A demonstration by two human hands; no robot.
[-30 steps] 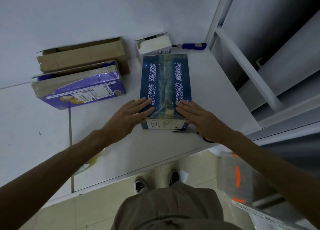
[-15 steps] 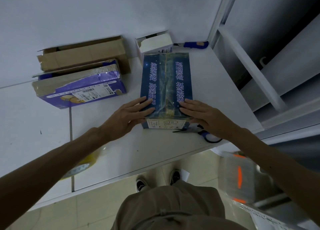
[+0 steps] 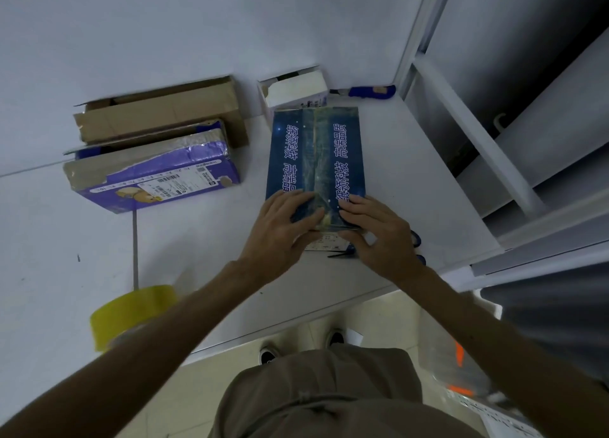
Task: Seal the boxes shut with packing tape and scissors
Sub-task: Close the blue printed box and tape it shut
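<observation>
Blue box (image 3: pixel 357 161), white lettering, tape (image 3: pixel 318 147) down its middle, left hand (image 3: pixel 280 230) and right hand (image 3: pixel 379 236) flat on near end

Both bare arms reach forward from the lower corners and converge. The left hand (image 3: pixel 278 231) and right hand (image 3: pixel 382 240) lie palm down side by side, close but apart, fingers (image 3: pixel 357 203) extended and slightly spread, thumbs angled toward each other.
</observation>
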